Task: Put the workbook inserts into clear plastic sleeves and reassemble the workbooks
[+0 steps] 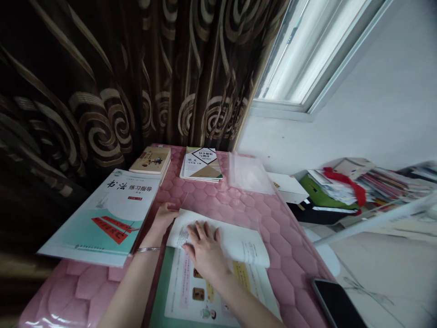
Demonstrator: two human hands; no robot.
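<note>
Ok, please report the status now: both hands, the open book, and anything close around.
Right hand spread flat on open book. Left hand at its far left corner. Large closed book to the left, phone to the right.

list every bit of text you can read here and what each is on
"书法" – large title on the teal-and-white book
"练习指导" – same cover, beside that title
Same cover, smaller lines and red strips: too small or blurred
White-and-tan booklet: characters too small to read surely
Tan booklet: unreadable
Open book: print too small
Papers on the right: nothing legible
</note>
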